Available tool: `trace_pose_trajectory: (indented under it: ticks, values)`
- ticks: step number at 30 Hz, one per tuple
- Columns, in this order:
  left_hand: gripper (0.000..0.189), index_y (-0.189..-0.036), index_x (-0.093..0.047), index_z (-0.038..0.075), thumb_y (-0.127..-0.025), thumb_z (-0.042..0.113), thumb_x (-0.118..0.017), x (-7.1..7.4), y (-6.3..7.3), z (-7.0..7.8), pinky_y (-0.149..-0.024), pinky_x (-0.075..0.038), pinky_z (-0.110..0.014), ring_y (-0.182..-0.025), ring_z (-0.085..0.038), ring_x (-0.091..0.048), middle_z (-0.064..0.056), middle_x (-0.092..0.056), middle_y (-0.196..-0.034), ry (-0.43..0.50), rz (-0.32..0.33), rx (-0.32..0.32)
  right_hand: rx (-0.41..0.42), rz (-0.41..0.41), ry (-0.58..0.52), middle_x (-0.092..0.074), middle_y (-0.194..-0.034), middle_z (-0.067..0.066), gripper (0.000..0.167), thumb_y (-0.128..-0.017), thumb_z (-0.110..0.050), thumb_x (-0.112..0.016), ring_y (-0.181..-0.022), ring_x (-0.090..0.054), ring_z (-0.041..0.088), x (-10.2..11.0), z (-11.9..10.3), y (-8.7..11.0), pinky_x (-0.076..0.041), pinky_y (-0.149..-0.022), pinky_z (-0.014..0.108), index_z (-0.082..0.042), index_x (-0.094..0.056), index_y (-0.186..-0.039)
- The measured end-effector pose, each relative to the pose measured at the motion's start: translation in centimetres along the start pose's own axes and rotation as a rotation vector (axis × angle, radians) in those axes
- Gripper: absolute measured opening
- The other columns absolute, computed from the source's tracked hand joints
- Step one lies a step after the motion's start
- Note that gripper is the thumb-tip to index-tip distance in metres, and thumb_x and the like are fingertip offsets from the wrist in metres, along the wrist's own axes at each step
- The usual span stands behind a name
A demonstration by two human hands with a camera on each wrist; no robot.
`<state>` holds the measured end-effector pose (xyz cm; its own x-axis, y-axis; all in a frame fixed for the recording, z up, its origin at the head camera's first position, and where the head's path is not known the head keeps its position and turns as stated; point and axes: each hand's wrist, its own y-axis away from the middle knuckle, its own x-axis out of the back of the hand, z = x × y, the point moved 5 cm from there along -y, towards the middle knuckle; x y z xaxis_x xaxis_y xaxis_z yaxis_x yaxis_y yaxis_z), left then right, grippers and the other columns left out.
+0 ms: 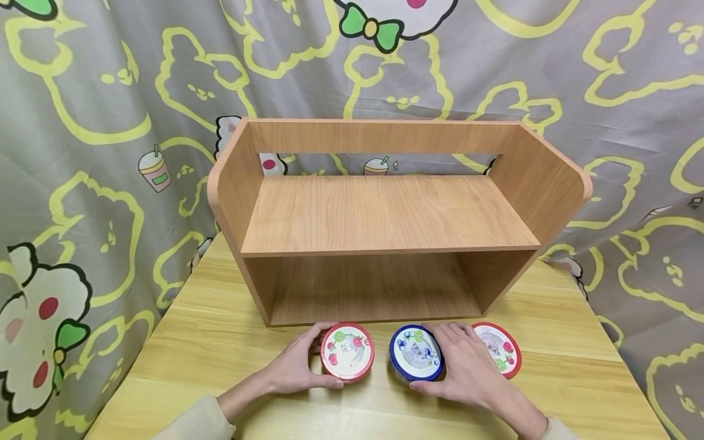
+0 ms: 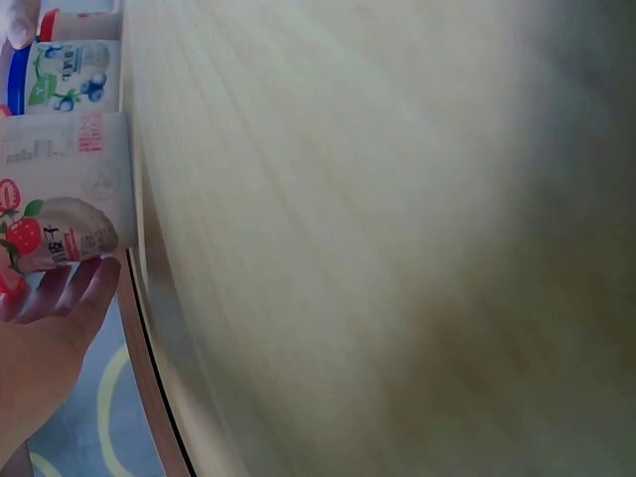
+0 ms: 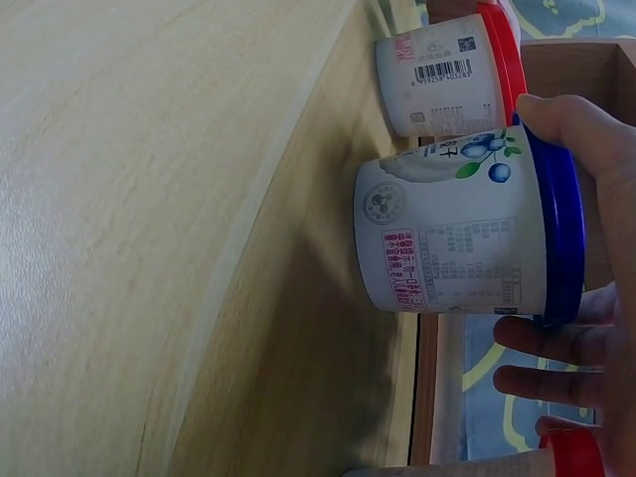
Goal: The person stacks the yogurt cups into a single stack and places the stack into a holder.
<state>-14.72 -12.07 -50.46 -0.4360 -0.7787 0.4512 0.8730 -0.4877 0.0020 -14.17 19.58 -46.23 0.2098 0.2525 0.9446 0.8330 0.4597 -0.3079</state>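
Note:
My left hand [image 1: 294, 366] grips a red-lidded tub [image 1: 348, 352] with strawberries printed on it, thumb on the near side and fingers behind. To its right, my right hand [image 1: 469, 368] holds a blue-lidded tub [image 1: 416, 352] with blueberries on the label, thumb in front and index finger at the far side. Both tubs stand upright on the table, a small gap apart. In the right wrist view the blueberry tub [image 3: 447, 234] shows its printed side, and some fingers are spread beyond the lid. A second red-lidded tub [image 1: 502, 349] stands just right of my right hand, partly hidden by it.
A two-level wooden shelf [image 1: 390, 211] stands behind the tubs, its lower compartment [image 1: 374, 284] facing me. The wooden table [image 1: 192, 342] extends to both sides. A grey patterned curtain [image 1: 110, 201] hangs behind and along both sides.

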Motion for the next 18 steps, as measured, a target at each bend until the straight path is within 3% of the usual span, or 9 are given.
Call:
trace_pose_trajectory:
  ticks: [11, 18]
  values:
    - [0.100, -0.155, -0.043, 0.017, -0.073, 0.041, -0.097, 0.15, -0.13, 0.13, -0.109, -0.055, -0.028, -0.125, -0.016, -0.065, 0.005, -0.061, -0.142, 0.002, -0.019, 0.021, 0.023, 0.049, 0.010, -0.074, -0.109, 0.000, 0.100, -0.058, -0.084, -0.083, -0.108, -0.068, 0.022, 0.04, -0.02, -0.16, -0.050, -0.102, 0.048, -0.012, -0.066, -0.126]
    - [0.100, -0.154, -0.043, 0.018, -0.073, 0.039, -0.098, 0.16, -0.15, 0.09, -0.108, -0.055, -0.027, -0.124, -0.015, -0.065, 0.005, -0.062, -0.141, -0.004, -0.015, 0.025, 0.022, 0.060, -0.007, -0.074, -0.116, 0.000, 0.106, -0.058, -0.086, -0.082, -0.112, -0.068, 0.023, 0.18, 0.01, -0.38, -0.050, -0.103, 0.047, -0.013, -0.064, -0.133]
